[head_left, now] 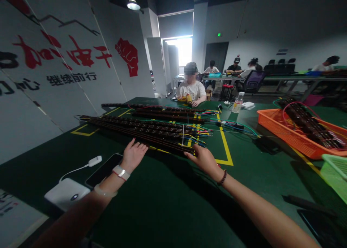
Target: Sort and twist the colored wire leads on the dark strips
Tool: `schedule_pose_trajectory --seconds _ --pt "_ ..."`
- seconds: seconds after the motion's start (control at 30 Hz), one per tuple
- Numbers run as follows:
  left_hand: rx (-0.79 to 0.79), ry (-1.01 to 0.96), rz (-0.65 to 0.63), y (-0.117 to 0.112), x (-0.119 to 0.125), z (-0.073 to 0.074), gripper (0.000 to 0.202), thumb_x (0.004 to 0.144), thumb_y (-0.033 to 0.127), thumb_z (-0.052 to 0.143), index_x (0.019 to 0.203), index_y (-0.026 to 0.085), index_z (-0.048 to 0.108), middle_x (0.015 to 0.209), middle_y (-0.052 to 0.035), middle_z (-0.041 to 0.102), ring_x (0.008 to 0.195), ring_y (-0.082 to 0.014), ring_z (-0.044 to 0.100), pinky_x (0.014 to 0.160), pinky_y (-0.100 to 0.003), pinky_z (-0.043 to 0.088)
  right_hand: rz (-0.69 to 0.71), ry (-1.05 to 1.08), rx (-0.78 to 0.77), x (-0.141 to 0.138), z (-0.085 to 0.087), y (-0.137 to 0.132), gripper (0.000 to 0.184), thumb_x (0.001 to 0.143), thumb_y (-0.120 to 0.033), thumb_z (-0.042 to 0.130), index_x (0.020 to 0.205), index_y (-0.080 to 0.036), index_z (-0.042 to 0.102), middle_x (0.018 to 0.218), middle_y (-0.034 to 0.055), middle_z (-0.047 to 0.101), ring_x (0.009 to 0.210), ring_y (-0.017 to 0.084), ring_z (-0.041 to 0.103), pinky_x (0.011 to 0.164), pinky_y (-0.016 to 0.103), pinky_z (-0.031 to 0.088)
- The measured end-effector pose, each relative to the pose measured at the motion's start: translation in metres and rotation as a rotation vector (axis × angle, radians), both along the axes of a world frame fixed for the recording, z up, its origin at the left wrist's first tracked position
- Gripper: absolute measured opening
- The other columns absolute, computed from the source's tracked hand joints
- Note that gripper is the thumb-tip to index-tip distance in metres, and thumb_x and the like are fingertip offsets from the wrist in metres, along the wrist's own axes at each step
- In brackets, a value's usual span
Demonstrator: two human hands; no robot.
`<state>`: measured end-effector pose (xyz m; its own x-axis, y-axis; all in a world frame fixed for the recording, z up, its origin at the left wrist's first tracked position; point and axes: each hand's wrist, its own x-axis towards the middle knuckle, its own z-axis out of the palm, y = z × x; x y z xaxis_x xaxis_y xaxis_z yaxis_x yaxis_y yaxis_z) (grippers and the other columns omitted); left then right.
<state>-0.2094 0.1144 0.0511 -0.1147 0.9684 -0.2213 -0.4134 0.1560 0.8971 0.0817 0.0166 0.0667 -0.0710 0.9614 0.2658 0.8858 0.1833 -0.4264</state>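
Several long dark strips with coloured wires (141, 130) lie in bundles across the green table (168, 204). My left hand (133, 155) reaches out flat, fingers spread, its fingertips touching the near edge of the closest bundle. My right hand (203, 158) is at the right end of that same bundle, fingers curled round the strip near its wire ends and a white tie (183, 136). A watch sits on my left wrist, a bead bracelet on my right.
A white power bank (66, 194), a phone (104, 169) and a white plug (94, 161) lie at the near left. An orange basket (295, 138) of strips and a green basket (334, 172) stand right. A person sits across the table; a bottle (238, 102) is nearby.
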Motion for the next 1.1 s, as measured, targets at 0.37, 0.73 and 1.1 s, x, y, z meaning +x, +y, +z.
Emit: schedule_pose_trajectory --seconds 0.37,0.73,1.1 --pt "-0.304 -0.058 -0.234 -0.015 -0.028 -0.024 0.065 0.084 0.035 0.041 0.141 0.01 0.022 0.124 -0.0232 0.053 0.116 -0.0284 0.053 0.095 -0.043 0.046 0.047 0.09 -0.224 -0.004 -0.04 0.001 0.034 0.083 -0.051 0.055 0.086 -0.017 0.058 0.083 0.0072 0.067 0.071 0.018 0.062 0.055 0.023 0.037" --pt "-0.357 0.056 -1.046 -0.102 0.047 -0.007 0.042 0.085 0.039 0.046 0.114 0.012 0.059 0.119 -0.0164 0.061 0.106 -0.0266 0.059 0.096 -0.04 0.041 0.206 0.121 -0.404 0.017 -0.05 -0.008 0.03 0.081 -0.043 0.057 0.092 -0.016 0.063 0.084 0.005 0.067 0.07 0.016 0.06 0.056 0.022 0.038" --pt "-0.442 -0.013 -1.425 -0.118 0.167 -0.035 0.047 0.085 0.047 0.045 0.109 0.008 0.056 0.102 -0.0204 0.066 0.088 -0.0241 0.065 0.092 -0.042 0.038 0.234 0.213 -0.399 0.047 -0.065 -0.022 0.036 0.083 -0.04 0.055 0.065 -0.01 0.061 0.051 -0.0052 0.043 0.05 0.006 0.029 0.046 0.02 0.021"
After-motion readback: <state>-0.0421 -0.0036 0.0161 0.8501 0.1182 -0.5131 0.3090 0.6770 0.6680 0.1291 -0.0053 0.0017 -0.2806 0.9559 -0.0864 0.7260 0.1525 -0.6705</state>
